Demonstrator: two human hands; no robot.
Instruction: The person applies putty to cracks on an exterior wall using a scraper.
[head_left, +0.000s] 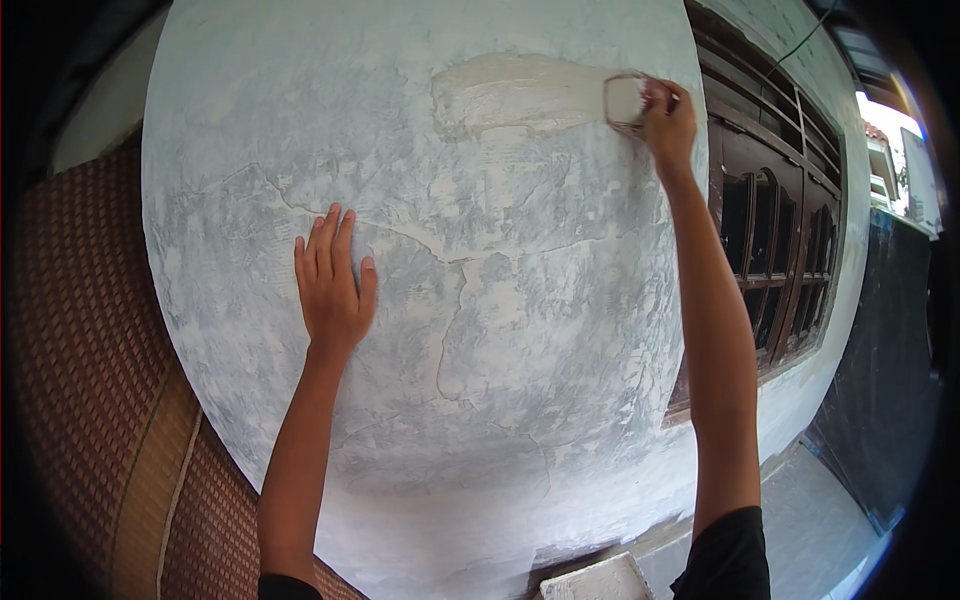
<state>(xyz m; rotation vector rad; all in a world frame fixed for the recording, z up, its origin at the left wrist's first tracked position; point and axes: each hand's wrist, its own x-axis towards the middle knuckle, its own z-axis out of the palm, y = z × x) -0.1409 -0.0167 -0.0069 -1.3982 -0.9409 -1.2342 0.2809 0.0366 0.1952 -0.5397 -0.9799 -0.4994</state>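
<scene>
My right hand (670, 122) is raised at the upper right, its fingers closed around a flat, squarish scraper (626, 101) with a brown rim. The tool lies against the wall (390, 180), at the right end of a smeared patch of wet, cream-coloured filler (525, 95). Blur and my fingers hide part of the scraper. Lower and to the left, my left hand (335, 285) rests on the wall with its palm toward it and its fingers stretched upward. Cracks and patchy grey-white filler run across the surface beside that hand.
A brown wooden window (785, 230) with panes and slats is set in the wall on the right. Brown woven panelling (85, 330) stands at the left. Near the bottom sits a whitish tray (598, 582). A dark panel (885, 350) rises beyond the grey floor (800, 525).
</scene>
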